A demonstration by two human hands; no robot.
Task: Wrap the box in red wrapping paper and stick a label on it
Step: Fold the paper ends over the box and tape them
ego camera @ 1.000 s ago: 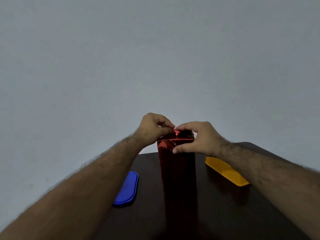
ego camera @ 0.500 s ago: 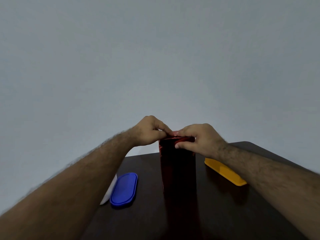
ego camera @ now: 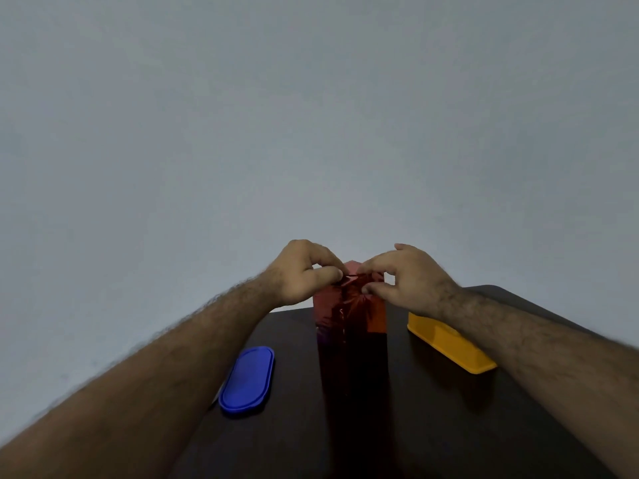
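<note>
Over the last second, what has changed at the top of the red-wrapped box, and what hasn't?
The paper at the top of the red-wrapped box went from pressed flat to gathered and crumpled, with a flap standing up behind. The right hand lifted its thumb off the front edge; the left hand still pinches paper at the top. The box stays upright, with the blue lid and yellow container unmoved on the table.

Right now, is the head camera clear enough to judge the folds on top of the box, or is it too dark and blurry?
Head view: dim light; the tall box in shiny red wrapping paper glints only near the top, its lower half nearly black against the dark table. Folds under the left hand and right hand look soft, hard to read. Wide-angle stretch enlarges the forearms at the edges.
</note>
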